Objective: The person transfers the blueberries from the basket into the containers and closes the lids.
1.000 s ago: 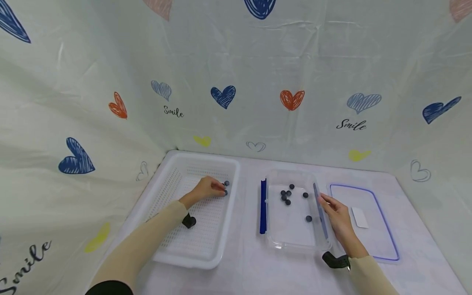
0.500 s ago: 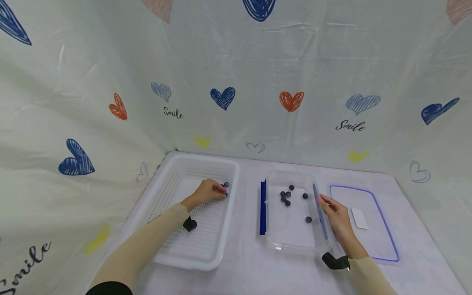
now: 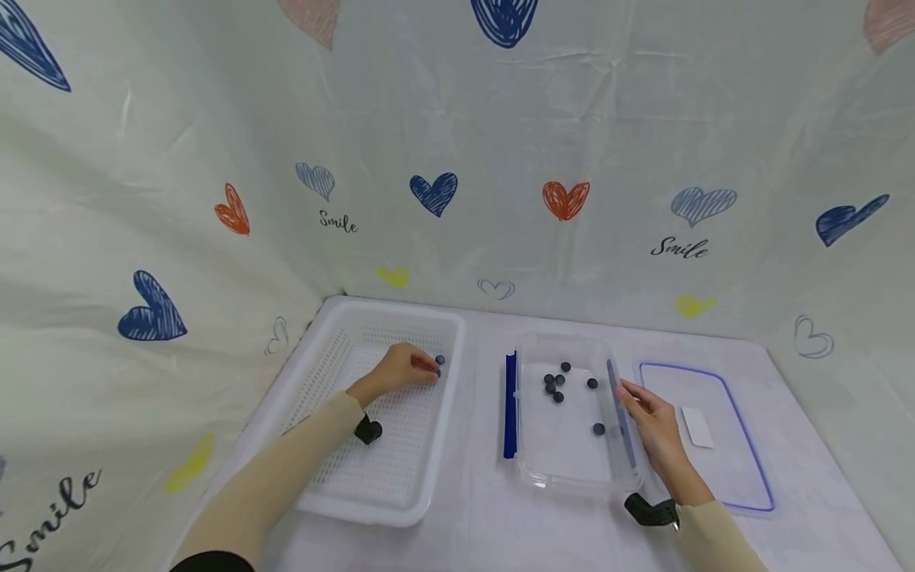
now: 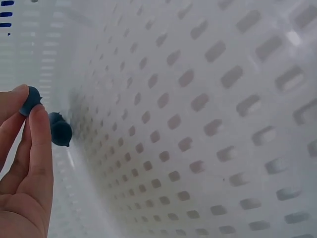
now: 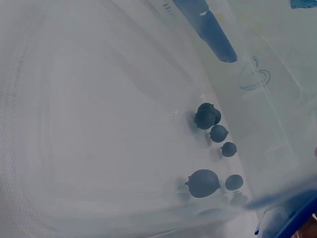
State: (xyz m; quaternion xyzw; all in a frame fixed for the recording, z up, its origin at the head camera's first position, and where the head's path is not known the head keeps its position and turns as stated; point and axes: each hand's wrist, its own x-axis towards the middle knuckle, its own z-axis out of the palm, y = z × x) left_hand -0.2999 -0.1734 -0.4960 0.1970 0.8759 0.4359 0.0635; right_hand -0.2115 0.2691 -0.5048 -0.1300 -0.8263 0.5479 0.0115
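Observation:
My left hand (image 3: 407, 367) pinches a dark blueberry (image 4: 31, 101) between thumb and fingertips, inside the white perforated basket (image 3: 372, 508) near its right wall. Just beyond the fingers in the left wrist view, more blueberries (image 4: 61, 133) lie overlapping against the basket wall. My right hand (image 3: 656, 421) grips the blue side latch (image 3: 620, 413) of a clear plastic box (image 3: 572, 481). Several blueberries (image 3: 558, 381) rest on the box floor, most of them toward the back. Only a sliver of the right hand's fingers shows in the right wrist view, behind the blue latch.
A clear lid with a blue seal (image 3: 747, 425) lies right of the box, a small white card (image 3: 696, 427) on it. The box's left latch (image 3: 511, 405) hangs out to the side. Behind the white table (image 3: 486, 492) rises a heart-printed curtain (image 3: 500, 127).
My left hand dipped slightly toward the berries by the basket wall, then rose a little with a blueberry in its fingertips. The right hand and the box have stayed in place.

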